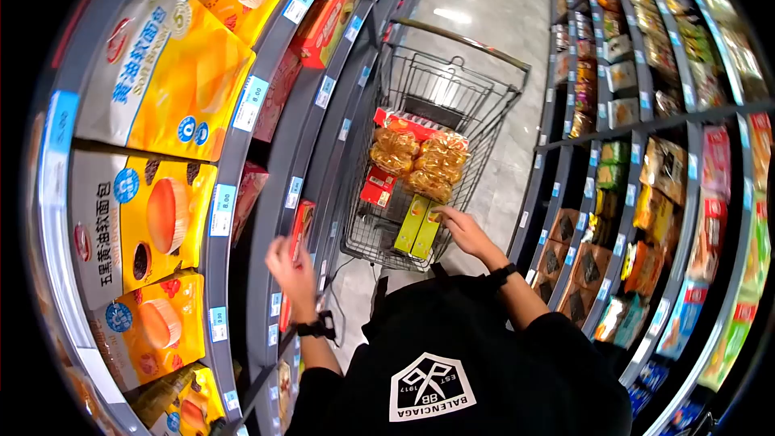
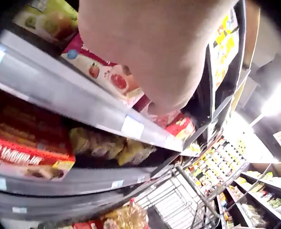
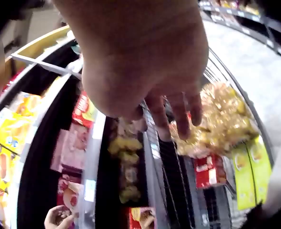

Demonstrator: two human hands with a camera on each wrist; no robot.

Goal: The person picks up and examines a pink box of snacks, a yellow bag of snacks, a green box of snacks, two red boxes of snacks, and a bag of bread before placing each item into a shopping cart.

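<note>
My left hand [image 1: 292, 276] is beside the left shelf, fingers loosely bent, overlapping the view of a red box [image 1: 301, 224]. In the left wrist view this hand [image 2: 147, 52] covers part of a fruit-printed package [image 2: 114, 78]; its fingertips are hidden, and I cannot tell whether they touch it. The right wrist view catches the left hand [image 3: 59, 217] by a red package [image 3: 70, 196]. Over the cart [image 1: 491, 131], my right hand [image 1: 471, 236] hovers near two green boxes [image 1: 416, 226], holding nothing visible. Its fingers [image 3: 180, 114] hang loosely in the right wrist view.
The cart holds gold bagged bread [image 1: 432, 165], a red box [image 1: 377, 186] and a long red package [image 1: 400, 119]. Yellow bread bags [image 1: 169, 214] line the left shelf. Across the aisle floor [image 1: 464, 0] stand stocked shelves [image 1: 646, 153].
</note>
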